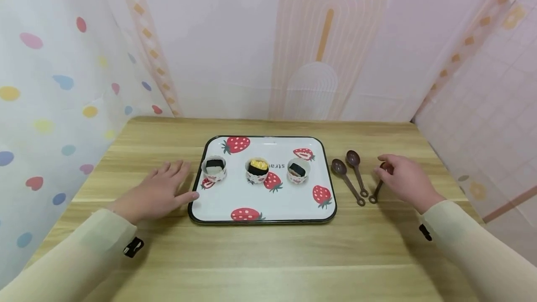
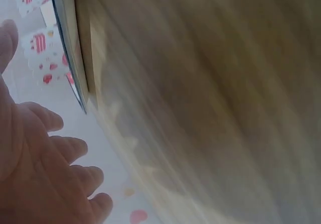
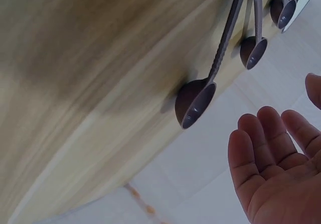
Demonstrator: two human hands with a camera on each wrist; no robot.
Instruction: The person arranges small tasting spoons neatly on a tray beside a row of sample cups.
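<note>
My left hand [image 1: 157, 192] is spread just left of a white tray [image 1: 277, 206] printed with strawberries, its thumb near the rim. On the tray stand three paper cups. The left cup [image 1: 215, 178] and right cup [image 1: 298, 178] each hold a white piece with a black band; the middle cup [image 1: 257, 178] holds a black piece topped with yellow. My right hand [image 1: 406, 180], fingers loosely bent, hovers over a brown measuring spoon [image 3: 196, 102] and partly hides it in the head view. The right wrist view shows a gap between this hand and the spoon.
Two more brown measuring spoons, the middle one [image 1: 353, 158] and the left one [image 1: 339, 167], lie between the tray and my right hand. The wooden table [image 1: 268, 255] ends at a patterned curtain [image 1: 226, 59] behind and at both sides.
</note>
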